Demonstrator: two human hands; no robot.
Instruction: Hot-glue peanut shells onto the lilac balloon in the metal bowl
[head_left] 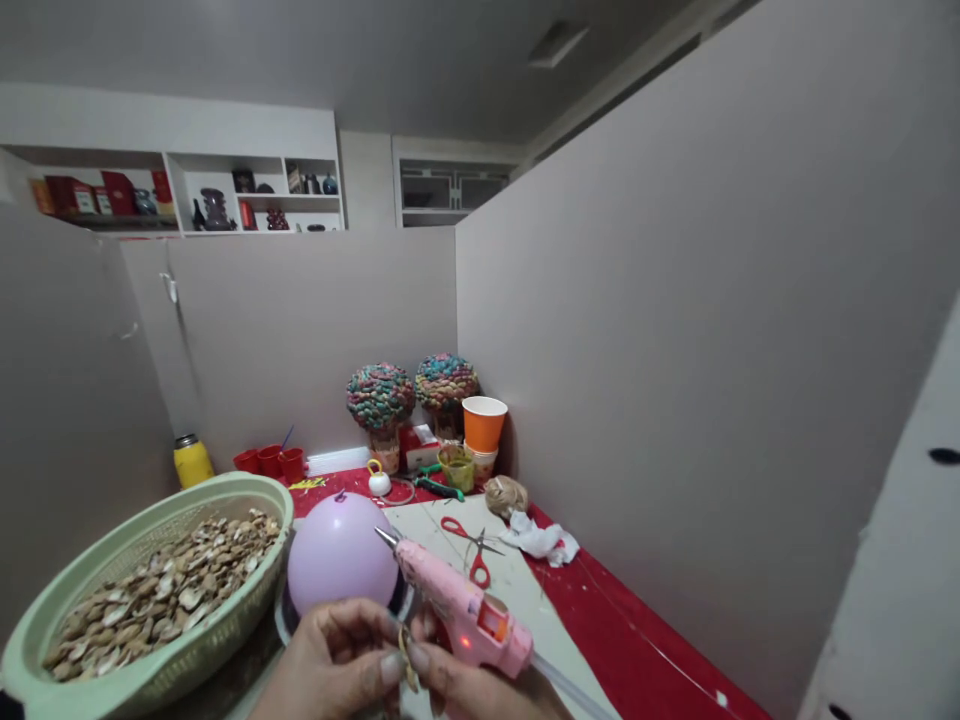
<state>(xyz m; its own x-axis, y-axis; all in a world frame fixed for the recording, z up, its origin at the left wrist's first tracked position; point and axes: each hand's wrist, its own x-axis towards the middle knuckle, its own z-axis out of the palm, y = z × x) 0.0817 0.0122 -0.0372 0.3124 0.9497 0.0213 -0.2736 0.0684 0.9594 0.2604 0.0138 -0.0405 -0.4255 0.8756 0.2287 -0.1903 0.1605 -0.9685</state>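
Note:
My left hand [337, 655] pinches a small tan nut shell [407, 662] between thumb and fingers. My right hand [476, 690] is wrapped round a pink hot glue gun [450, 590] with a lit red light, and its thumb also meets the shell. The gun's metal nozzle points up and left, towards a lilac balloon [341, 555]. That balloon, knot upward, rests in a bowl [283, 612] mostly hidden by it and my left hand. Left of it, a green plastic basket [255, 487] holds many loose nut shells [180, 590].
Red-handled scissors [478, 550], a twine ball [506, 496] and crumpled white tissue [541, 538] lie to the right. Behind are green-handled pliers [440, 488], an orange paper cup [484, 425], red cups [292, 464], a yellow bottle [193, 462] and two colourful shell-covered balls [380, 397]. Grey partitions [675, 380] enclose the table.

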